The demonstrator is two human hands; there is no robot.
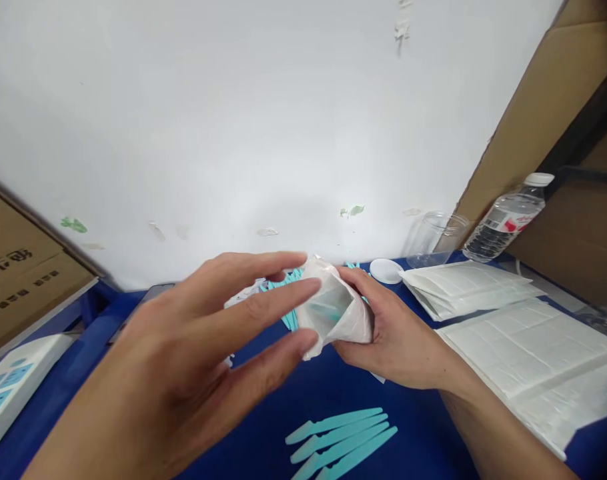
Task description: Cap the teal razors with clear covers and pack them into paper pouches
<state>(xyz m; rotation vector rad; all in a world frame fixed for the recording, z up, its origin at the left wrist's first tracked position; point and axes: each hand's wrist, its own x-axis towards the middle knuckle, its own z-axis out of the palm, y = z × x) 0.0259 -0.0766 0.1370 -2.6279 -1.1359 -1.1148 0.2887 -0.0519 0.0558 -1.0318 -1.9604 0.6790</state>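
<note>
Right hand (398,340) clasps a white plastic pouch (354,323), teal inside, left hand (193,340) spread, 4 slim teal plastic razors (348,431) outside toward the table's (263,433) near edge.

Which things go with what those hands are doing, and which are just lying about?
Probably belong:
white bag, held in the right hand, left hand at its open mouth
turquoise sticks, four lined up in front
flat white bags, maybe, since they look similar

Probably just lying about:
water bottle
clear tub
white lid
cardboard box
</note>
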